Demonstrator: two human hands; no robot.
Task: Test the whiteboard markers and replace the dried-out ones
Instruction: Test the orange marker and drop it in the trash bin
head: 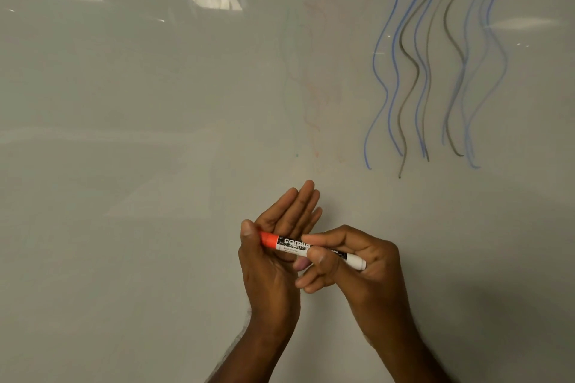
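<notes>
Plainly, the person stood close to the whiteboard (155, 134) with both hands raised in front of it. The right hand (351, 261) pinched the barrel of an orange-capped marker (311, 247) between thumb and forefinger, its other fingers curled beneath, and held the marker almost level. The left hand (277, 233) lay spread, fingers straight and pointing up the board, with the capped end resting across its palm and the thumb lying over the orange cap (269, 239). Up to the right ran wavy blue and dark test lines (435, 65), bold enough; nearer the middle hung faint reddish traces (314, 96), barely legible. Whether the cap was being pushed home or about to come off, I could not tell. To my eye the risk lay in that loose left hand: a tug with only the thumb on the cap might let it slip and drop. A cap left half seated would dry the tip out.
</notes>
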